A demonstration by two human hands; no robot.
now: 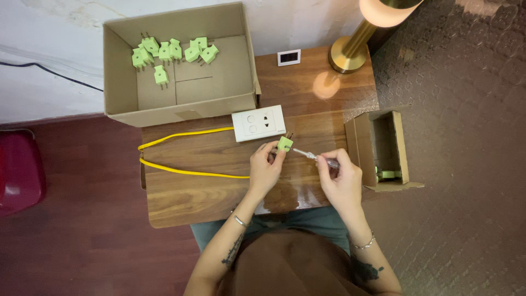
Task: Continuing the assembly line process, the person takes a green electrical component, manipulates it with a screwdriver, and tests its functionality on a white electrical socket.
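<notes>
Head view. Left hand [265, 171]: grip closed on a green plug [284, 143], held just above the counter [219, 192], below the white socket [258, 123]. Right hand [342, 181]: grip pinched on a slim screwdriver [315, 157] whose tip reaches the plug; whether it is seated in a screw cannot be told at this size. One plug is thus being worked.

Containers: a large box [118, 71] at the counter's far left holds a loose cluster of about eight like green plugs [170, 52], all lying apart from the hands, near its far wall. A small box [402, 148] at the right edge, tipped on its side, shows one green piece [388, 174] low in its mouth; the rest of its inside is dark. Judging from this, most of the plugs sit in the large box and few in the small one.

A yellow cable [181, 170] loops from the socket across the counter. A brass lamp [350, 52] and a small white panel [289, 57] stand at the far edge.
</notes>
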